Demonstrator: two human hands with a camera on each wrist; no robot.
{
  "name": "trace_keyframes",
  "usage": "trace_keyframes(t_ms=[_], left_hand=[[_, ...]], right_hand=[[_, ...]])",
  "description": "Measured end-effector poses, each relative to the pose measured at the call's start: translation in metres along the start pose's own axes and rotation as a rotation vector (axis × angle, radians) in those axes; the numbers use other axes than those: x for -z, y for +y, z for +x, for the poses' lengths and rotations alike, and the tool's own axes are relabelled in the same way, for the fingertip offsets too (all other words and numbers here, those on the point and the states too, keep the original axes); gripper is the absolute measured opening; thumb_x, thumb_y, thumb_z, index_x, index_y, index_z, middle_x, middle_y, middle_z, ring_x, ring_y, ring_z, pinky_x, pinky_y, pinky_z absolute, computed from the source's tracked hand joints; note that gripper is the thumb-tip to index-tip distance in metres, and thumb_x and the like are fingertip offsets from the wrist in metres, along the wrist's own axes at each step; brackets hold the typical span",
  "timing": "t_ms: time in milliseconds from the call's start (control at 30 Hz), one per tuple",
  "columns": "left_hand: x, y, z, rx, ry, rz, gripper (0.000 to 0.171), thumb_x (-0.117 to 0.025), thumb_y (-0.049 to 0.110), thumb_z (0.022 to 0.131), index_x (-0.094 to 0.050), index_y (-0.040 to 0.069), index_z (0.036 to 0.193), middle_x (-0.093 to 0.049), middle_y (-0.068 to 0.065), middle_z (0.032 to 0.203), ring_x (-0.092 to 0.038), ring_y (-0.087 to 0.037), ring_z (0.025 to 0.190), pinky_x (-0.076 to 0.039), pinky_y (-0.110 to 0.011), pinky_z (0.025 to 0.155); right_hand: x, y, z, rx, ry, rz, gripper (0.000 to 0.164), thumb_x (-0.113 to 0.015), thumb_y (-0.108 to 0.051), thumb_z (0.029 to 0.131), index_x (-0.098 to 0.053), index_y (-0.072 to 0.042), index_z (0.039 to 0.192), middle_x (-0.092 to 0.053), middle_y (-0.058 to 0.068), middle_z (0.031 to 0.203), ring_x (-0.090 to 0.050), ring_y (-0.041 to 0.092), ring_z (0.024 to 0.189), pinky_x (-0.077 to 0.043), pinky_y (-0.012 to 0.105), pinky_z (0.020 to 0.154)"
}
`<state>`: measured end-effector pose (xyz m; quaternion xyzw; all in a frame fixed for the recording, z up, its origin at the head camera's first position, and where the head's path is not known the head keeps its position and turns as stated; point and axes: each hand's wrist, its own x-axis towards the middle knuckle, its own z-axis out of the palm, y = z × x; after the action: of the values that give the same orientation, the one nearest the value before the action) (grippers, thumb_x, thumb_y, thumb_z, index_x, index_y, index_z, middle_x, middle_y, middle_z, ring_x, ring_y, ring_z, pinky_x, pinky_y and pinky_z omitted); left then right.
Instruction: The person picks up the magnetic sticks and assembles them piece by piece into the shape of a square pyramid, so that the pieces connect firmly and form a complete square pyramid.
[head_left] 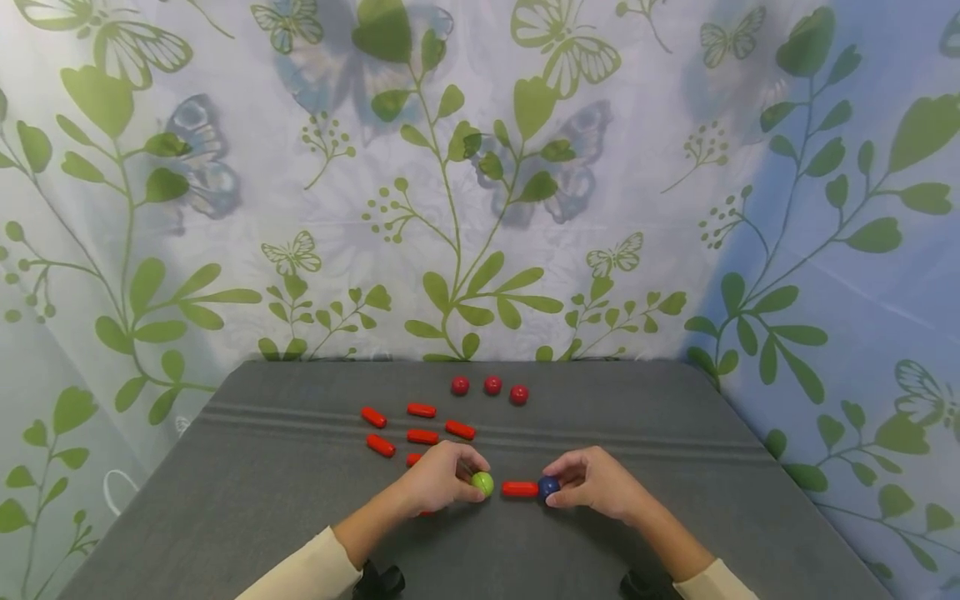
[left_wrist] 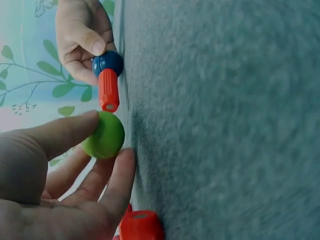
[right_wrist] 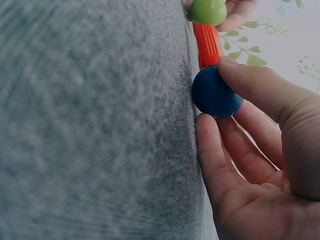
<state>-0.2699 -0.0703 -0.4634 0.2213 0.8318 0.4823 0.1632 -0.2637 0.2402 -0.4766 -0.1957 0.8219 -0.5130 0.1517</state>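
Head cam: green ball [head_left: 482,483] is being pinched by L hand [head_left: 448,475], blue ball [head_left: 549,489] by R hand [head_left: 596,485], either side of red rod [head_left: 519,489]; skew's being risked if pushed unevenly.

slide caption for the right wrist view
Right hand pinches blue ball at end of red rod; left hand holds green ball beyond.

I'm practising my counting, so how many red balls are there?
3. They sit near the table's far edge: a left ball, a middle ball and a right ball, slightly closer to the camera. Any others could be hidden.
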Motion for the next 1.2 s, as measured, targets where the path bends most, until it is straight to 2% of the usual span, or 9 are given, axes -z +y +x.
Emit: trace_keyframes(t_ms=[167,433,867,1033,1200], left_hand=[[-0.004,-0.001,0.000,0.004,0.026,0.004,0.029,-0.085,0.000,0.079,-0.074,0.007,0.105,-0.071,-0.004,0.100,-0.067,-0.016,0.087,-0.055,-0.028,0.070],[-0.008,0.002,0.001,-0.007,0.027,-0.003,0.029,-0.085,-0.003,0.078,-0.074,0.006,0.103,-0.072,-0.008,0.092,-0.065,-0.017,0.080,-0.053,-0.028,0.067],[-0.011,0.002,0.003,-0.016,0.014,-0.018,0.029,-0.085,-0.004,0.077,-0.074,0.007,0.102,-0.073,-0.005,0.097,-0.067,-0.016,0.082,-0.056,-0.027,0.070],[-0.005,-0.001,0.002,-0.013,-0.003,-0.002,0.029,-0.086,-0.001,0.078,-0.074,0.008,0.103,-0.073,-0.003,0.100,-0.068,-0.014,0.085,-0.058,-0.027,0.073],[0.010,-0.005,-0.006,-0.025,0.010,0.039,0.031,-0.085,0.002,0.079,-0.073,0.006,0.107,-0.073,-0.006,0.101,-0.067,-0.015,0.088,-0.057,-0.028,0.076]], right_hand=[[-0.001,-0.002,0.000,-0.003,0.004,0.010,0.035,-0.086,-0.012,0.082,-0.074,0.003,0.112,-0.075,0.017,0.101,-0.069,0.017,0.086,-0.057,0.024,0.068],[-0.001,-0.001,0.000,0.003,-0.003,0.008,0.035,-0.086,-0.013,0.083,-0.074,0.003,0.111,-0.075,0.018,0.100,-0.069,0.017,0.085,-0.057,0.024,0.067],[-0.003,0.001,-0.001,-0.013,-0.003,-0.001,0.036,-0.087,-0.017,0.082,-0.075,0.001,0.111,-0.076,0.013,0.099,-0.069,0.017,0.085,-0.057,0.024,0.069],[-0.004,-0.001,0.000,-0.022,-0.001,0.000,0.036,-0.087,-0.016,0.082,-0.075,0.000,0.111,-0.076,0.012,0.099,-0.069,0.017,0.086,-0.057,0.024,0.069],[-0.005,-0.003,0.004,-0.014,0.011,-0.053,0.037,-0.088,-0.019,0.081,-0.075,-0.003,0.112,-0.076,0.010,0.102,-0.068,0.019,0.089,-0.057,0.024,0.072]])
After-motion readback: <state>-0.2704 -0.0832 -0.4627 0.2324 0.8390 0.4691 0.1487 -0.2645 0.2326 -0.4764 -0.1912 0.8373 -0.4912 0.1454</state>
